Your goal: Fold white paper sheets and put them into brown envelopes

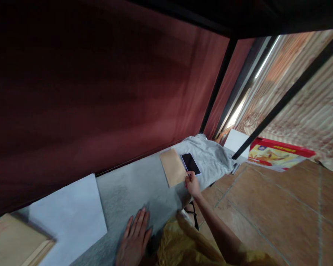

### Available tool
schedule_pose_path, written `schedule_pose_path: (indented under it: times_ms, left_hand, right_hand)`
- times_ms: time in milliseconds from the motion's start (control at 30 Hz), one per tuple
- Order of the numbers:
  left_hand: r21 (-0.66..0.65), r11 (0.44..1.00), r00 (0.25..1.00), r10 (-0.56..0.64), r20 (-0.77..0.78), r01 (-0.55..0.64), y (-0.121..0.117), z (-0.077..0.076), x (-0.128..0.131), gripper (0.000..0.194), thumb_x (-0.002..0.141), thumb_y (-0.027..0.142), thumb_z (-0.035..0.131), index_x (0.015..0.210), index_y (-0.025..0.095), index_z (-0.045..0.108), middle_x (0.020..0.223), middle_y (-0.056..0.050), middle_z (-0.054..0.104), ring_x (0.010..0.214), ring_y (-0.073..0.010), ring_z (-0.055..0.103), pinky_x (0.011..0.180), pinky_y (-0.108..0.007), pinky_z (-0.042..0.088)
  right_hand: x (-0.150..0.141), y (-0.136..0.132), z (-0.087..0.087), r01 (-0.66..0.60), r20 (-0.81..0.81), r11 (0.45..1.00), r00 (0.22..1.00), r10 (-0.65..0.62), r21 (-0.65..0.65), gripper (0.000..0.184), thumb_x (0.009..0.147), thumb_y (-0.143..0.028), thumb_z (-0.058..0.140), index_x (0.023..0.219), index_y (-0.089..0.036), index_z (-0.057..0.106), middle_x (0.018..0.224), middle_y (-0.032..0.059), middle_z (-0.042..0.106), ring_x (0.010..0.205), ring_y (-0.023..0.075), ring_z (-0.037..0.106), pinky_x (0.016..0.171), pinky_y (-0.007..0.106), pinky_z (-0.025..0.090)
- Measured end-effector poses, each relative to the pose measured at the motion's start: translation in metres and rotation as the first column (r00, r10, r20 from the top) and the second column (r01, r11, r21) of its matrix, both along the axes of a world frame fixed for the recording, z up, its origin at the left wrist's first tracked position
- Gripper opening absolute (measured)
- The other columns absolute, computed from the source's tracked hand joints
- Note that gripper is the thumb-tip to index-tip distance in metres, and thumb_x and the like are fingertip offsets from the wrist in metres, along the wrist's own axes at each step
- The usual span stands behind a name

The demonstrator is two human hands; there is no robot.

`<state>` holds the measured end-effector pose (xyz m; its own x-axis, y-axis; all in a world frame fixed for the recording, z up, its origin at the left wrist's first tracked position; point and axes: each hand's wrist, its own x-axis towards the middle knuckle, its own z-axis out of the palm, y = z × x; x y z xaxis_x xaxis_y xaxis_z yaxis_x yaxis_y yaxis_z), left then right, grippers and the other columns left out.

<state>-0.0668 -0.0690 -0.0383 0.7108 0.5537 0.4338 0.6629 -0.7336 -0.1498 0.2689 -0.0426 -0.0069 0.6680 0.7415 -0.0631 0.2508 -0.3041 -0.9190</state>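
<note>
On the grey bench [127,192] lies a flat piece of brown paper [172,167], shaped like an envelope. My right hand [192,184] is closed at its near right corner, fingers pinched on the edge. Just beyond those fingers, a dark-screened phone [191,163] with a pale rim rests beside the paper. My left hand [135,236] is lying palm down on the bench, fingers stretched out and holding nothing.
White sheets [72,218] and a stack of brown paper [16,242] are at the lower left. Crumpled grey cloth [211,155] covers the bench's far end. A dark red panel [113,99] rises behind. Black bars [283,103] and a red-yellow box [277,155] stand right.
</note>
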Motion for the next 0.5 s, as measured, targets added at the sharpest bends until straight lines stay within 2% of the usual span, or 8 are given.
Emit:
schedule_pose_path:
  times_ms: [167,333,400,500]
  left_hand:
    - [0.012,1.0,1.0,0.001,-0.017,-0.001,0.001,-0.002,0.0,0.07,0.101,0.032,0.038,0.163,0.015,0.01,0.161,-0.011,0.039,0.152,-0.0241,0.032,0.128,-0.048,0.014]
    - [0.002,1.0,1.0,0.004,-0.01,-0.004,0.002,-0.005,-0.001,0.069,0.102,0.035,0.038,0.163,0.014,0.012,0.16,-0.012,0.04,0.151,-0.0239,0.032,0.128,-0.048,0.014]
    - [-0.017,1.0,1.0,0.017,-0.009,-0.017,0.001,-0.006,-0.001,0.067,0.102,0.038,0.037,0.163,0.016,0.017,0.16,-0.011,0.041,0.15,-0.0236,0.036,0.128,-0.048,0.017]
    - [-0.059,0.998,0.999,0.036,-0.021,-0.037,-0.003,-0.003,-0.001,0.062,0.103,0.04,0.039,0.16,0.02,0.027,0.159,-0.008,0.043,0.147,-0.0221,0.04,0.126,-0.046,0.024]
  right_hand:
    - [0.006,-0.01,-0.003,0.028,0.198,0.987,0.98,0.004,-0.16,0.021,0.095,-0.026,0.042,0.108,-0.021,0.058,0.078,0.0022,0.066,0.072,0.0195,0.065,0.062,0.026,0.043]
    - [0.003,-0.011,0.0,0.034,0.344,0.957,0.936,0.07,-0.288,0.023,0.097,-0.021,0.045,0.113,-0.017,0.062,0.091,0.0091,0.071,0.082,0.0204,0.068,0.069,0.026,0.042]
    - [0.003,-0.013,0.001,0.044,0.452,0.929,0.882,0.137,-0.368,0.026,0.099,-0.022,0.045,0.118,-0.016,0.061,0.093,0.0102,0.073,0.082,0.0204,0.069,0.069,0.026,0.043]
    - [0.003,-0.021,0.0,0.065,0.619,0.896,0.745,0.25,-0.44,0.029,0.102,-0.027,0.042,0.12,-0.016,0.063,0.089,0.0107,0.074,0.077,0.0214,0.07,0.069,0.028,0.046]
